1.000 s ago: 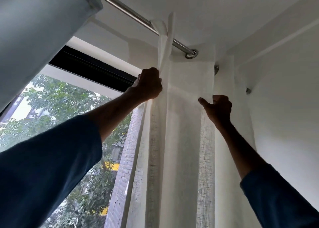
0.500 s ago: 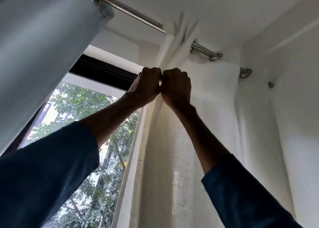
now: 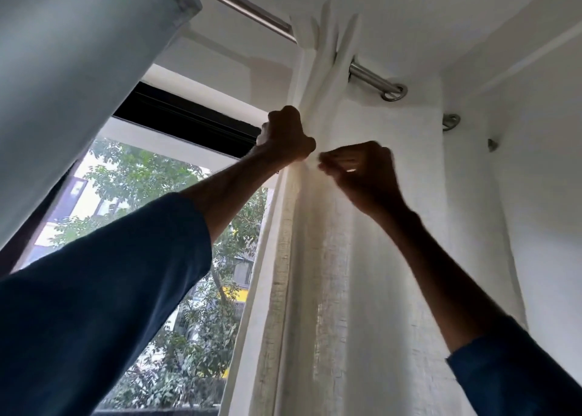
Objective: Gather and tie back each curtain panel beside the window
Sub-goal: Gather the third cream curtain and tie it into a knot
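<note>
Since half a second ago the right hand has come away from the left hand, which it met knuckle to knuckle, and now sits lower and to the right, blurred. Seen from the head camera, the left hand is clenched round the bunched top of the white curtain panel, just under the rod, seemingly to keep the folds together. The right hand's fingers are curled, but I cannot tell whether they pinch cloth. The panel hangs right of the window, not yet tied.
</note>
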